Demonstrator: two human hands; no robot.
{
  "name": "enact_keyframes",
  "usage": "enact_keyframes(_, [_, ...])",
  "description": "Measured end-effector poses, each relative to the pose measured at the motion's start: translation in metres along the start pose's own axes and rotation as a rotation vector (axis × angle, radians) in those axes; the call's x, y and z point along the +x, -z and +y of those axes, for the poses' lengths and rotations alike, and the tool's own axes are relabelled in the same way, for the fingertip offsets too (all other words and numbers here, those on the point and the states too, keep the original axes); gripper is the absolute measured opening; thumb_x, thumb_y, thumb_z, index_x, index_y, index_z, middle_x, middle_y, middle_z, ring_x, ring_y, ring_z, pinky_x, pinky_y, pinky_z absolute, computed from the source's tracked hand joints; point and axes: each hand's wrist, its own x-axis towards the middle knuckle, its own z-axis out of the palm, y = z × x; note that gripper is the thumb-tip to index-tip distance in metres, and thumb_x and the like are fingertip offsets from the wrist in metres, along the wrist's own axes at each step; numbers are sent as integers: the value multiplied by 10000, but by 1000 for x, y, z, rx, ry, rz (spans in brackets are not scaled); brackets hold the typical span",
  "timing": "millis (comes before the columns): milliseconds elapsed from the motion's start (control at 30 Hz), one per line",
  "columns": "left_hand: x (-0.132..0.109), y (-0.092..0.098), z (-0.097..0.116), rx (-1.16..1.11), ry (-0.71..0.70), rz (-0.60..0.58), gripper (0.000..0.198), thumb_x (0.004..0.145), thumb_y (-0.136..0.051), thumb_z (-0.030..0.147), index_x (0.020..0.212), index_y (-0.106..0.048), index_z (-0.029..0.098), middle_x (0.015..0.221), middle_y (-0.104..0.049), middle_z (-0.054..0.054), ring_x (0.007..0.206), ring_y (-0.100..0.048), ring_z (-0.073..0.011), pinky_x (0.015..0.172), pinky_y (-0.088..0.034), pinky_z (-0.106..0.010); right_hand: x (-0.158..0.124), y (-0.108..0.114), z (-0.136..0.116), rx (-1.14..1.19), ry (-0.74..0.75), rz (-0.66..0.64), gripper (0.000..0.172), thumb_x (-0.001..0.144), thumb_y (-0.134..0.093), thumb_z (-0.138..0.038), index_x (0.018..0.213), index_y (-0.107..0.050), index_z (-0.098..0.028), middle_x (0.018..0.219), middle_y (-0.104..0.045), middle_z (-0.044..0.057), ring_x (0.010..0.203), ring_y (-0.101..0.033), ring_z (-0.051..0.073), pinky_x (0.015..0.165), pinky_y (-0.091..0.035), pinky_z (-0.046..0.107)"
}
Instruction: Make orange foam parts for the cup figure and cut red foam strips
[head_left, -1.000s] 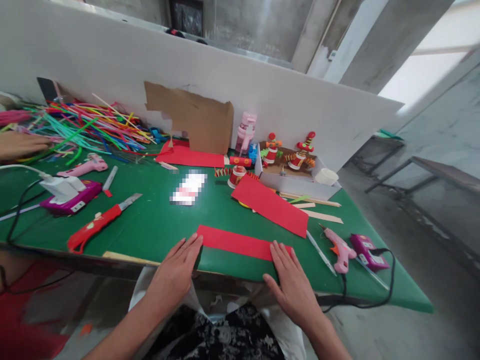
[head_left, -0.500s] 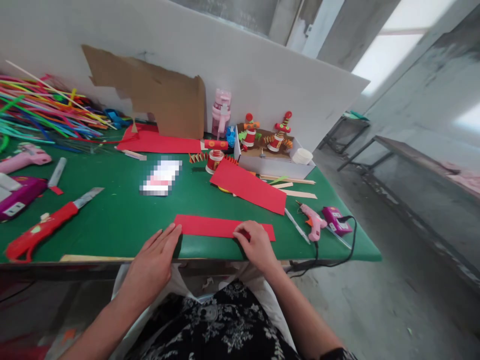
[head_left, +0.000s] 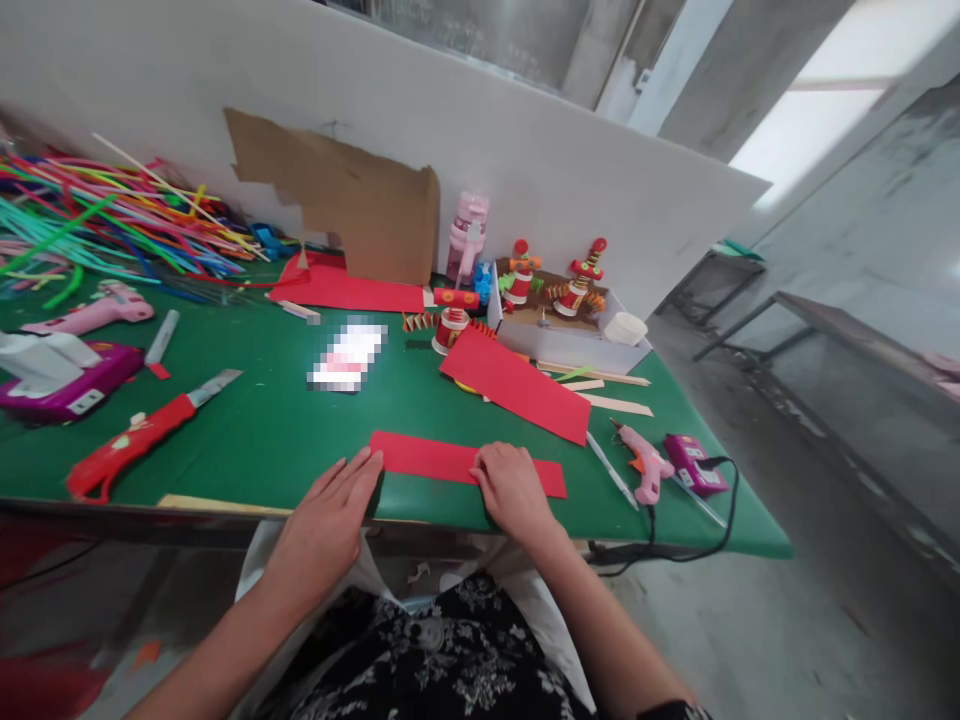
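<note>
A long red paper strip (head_left: 431, 458) lies flat near the front edge of the green table (head_left: 300, 440). My left hand (head_left: 337, 510) rests at the strip's left end, its fingers stretched out and its fingertips on the paper. On the right half of the strip is my right hand (head_left: 510, 490), with fingers curled and pressed together at the paper; whether they pinch it is hard to see. A larger red paper piece (head_left: 517, 385) lies behind, to the right.
At the left are a red-handled knife (head_left: 142, 435), a purple power block (head_left: 82, 385) and colourful pipe cleaners (head_left: 127, 220). A pink glue gun (head_left: 646, 465) with a cable lies right. Behind stand a pink bottle (head_left: 468, 238) and a box (head_left: 566, 340) with figures.
The whole view has shifted, so the table's things appear farther right. My right hand's fingers are slightly more curled over the strip; my left hand keeps its place on the strip's end.
</note>
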Motion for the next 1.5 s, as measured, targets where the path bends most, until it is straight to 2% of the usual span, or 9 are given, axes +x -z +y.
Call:
enact_keyframes(267, [2,2,3,31,3,2,652,779,-327,-33,1410,-478,35,1377,-604,-196,1316,-551,-261,1114,-441,-445,-27,23,6,433,-70,207,172,947,-407,-181,802,-486,-227,777,-604,38,710,-579,195,677,-449,289])
enact_keyframes(400, [2,3,3,42,-10,-1,677,764,-335,-39,1424,-461,42,1371,-611,-186,1323,-544,-254,1112,-440,-438,-62,35,1,779,-120,80,12,889,-539,-232,887,-551,-231,757,-648,-8,708,-619,162,688,-478,255])
enact_keyframes(500, [1,2,2,67,-16,11,665,773,-324,-43,1418,-461,42,1375,-613,-172,1329,-539,-252,1110,-438,-432,-85,24,-6,895,-113,-149,169,851,-548,-183,1006,-607,-219,749,-683,-22,694,-638,146,696,-485,240])
enact_keyframes(700, [0,-1,1,78,-39,32,673,776,-328,-23,1436,-443,40,1369,-620,-166,1327,-540,-258,1107,-436,-432,-101,-22,-11,559,-263,-381,85,813,-670,-175,731,-687,-189,721,-717,20,756,-677,187,721,-484,249])
enact_keyframes(800, [2,1,2,88,-50,32,663,755,-341,-27,1402,-473,27,1361,-626,-166,1313,-554,-262,1093,-448,-429,-102,-34,-8,390,-147,-366,164,840,-611,-137,890,-753,-201,968,-752,77,941,-692,216,849,-496,286])
enact_keyframes(900, [2,1,2,100,-46,31,653,750,-335,-31,1379,-497,35,1357,-631,-159,1304,-563,-252,1086,-455,-417,-103,-34,-6,425,-7,-372,372,811,-589,-83,1123,-728,-230,1123,-733,74,1017,-694,191,875,-510,253])
enact_keyframes(1067, [1,-1,2,88,-40,32,672,753,-336,-16,1406,-482,40,1350,-634,-168,1305,-562,-250,1086,-456,-416,-94,-7,-16,591,213,-336,304,953,-514,-198,1160,-729,-257,1050,-782,30,972,-733,167,863,-545,223])
enact_keyframes(1300, [1,-1,1,102,-30,18,705,731,-328,-40,1412,-487,54,1373,-615,-171,1314,-555,-229,1102,-442,-407,-60,25,-18,172,185,-71,712,987,-498,-472,1594,-214,-230,1634,-265,83,1530,-149,310,1221,-197,571])
enact_keyframes(1500, [2,4,2,59,-36,-43,668,729,-372,-22,1317,-621,172,1423,-591,-82,1365,-502,-227,1142,-403,-409,-58,2,4,-54,-6,-189,766,971,-447,-580,1589,-219,-189,1636,-237,66,1523,-156,349,1215,-180,611])
